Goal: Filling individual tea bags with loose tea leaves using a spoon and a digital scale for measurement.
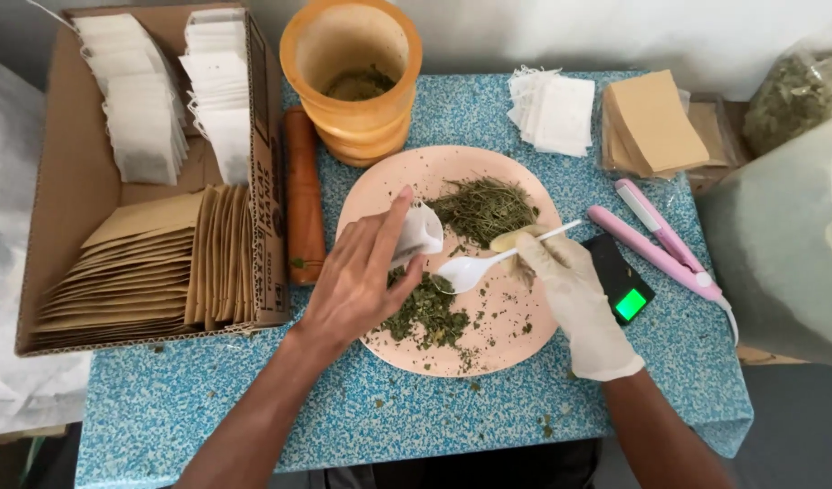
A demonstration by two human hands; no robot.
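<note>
Blue speckled counter [253, 398]. On its left, a cardboard box [72, 172] w/ white bags [144, 109] at the back and brown envelopes [153, 263] in front. An orange stick [303, 195] lies beside the box. An orange tub [353, 77] stands at the back. White squares [554, 110] and brown packets [653, 122] sit back right. A pink clamp tool [660, 240] lies near a small black scale [622, 281] w/ a green screen.

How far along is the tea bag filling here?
Done: rows of white bags and brown envelopes stand in the cardboard box. In hand: left hand holds a small white bag, gloved right hand a white spoon. Left: herb piles on the plate, empty bags behind.
</note>
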